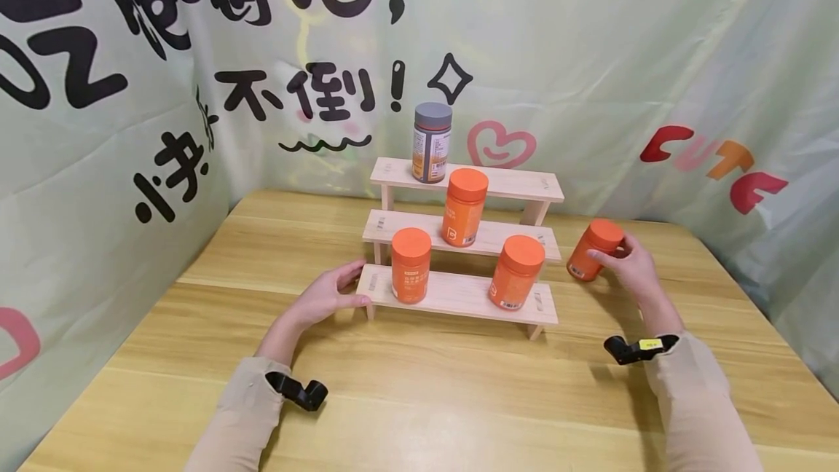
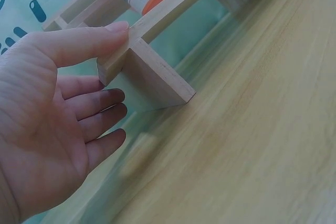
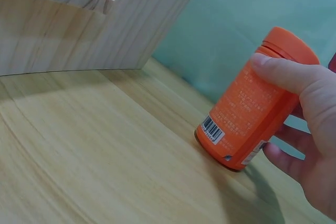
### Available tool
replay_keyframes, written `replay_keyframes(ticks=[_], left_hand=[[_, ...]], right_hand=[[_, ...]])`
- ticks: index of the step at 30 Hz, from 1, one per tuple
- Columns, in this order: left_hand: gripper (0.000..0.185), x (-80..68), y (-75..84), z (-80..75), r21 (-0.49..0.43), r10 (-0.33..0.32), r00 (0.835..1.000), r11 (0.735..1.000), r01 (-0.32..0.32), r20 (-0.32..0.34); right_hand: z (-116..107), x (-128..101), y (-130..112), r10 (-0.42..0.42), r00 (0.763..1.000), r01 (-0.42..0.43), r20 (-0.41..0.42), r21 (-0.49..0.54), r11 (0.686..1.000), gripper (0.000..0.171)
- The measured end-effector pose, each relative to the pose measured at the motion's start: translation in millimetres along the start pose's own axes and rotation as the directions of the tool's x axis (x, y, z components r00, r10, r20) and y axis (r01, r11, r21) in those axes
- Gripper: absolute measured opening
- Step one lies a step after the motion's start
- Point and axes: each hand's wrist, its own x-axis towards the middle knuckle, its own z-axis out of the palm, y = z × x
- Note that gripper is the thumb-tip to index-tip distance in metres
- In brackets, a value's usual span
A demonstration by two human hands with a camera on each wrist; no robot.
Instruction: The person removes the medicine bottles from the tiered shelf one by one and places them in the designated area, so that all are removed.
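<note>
The right hand (image 1: 634,268) grips one tilted orange bottle (image 1: 590,257) near the tabletop (image 1: 459,392), right of one three-step wooden stand (image 1: 459,296). The left hand (image 1: 321,299) pinches the stand's lower left end. Four bottles stand on it: two orange ones (image 1: 411,272) lowest, one orange jar (image 1: 464,213) midway, one grey-lidded bottle (image 1: 431,148) on top.

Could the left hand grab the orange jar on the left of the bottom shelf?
Probably yes: the left hand touches the left end of the bottom shelf, and nothing seems to stand between it and that orange jar.
</note>
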Motion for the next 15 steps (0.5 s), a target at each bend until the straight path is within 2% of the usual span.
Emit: replay_keyframes(ticks=[5, 12, 15], left_hand=[[0.079, 0.3, 0.8, -0.6, 0.005, 0.002, 1.000, 1.000, -0.002, 0.001], [0.080, -0.3, 1.3, 0.0, -0.003, 0.002, 1.000, 1.000, -0.002, 0.003], [0.080, -1.5, 1.9, 0.0, -0.009, 0.001, 1.000, 1.000, -0.001, 0.002]], right_hand=[[-1, -1, 1, -0.028, 0.999, 0.027, 0.022, 0.039, 0.999, 0.041], [-10, -7, 2, -0.043, 0.995, 0.034, 0.090, 0.093, 0.995, 0.065], [-16, -12, -1, -0.064, 0.991, 0.047, 0.118, 0.140, 0.989, 0.069]])
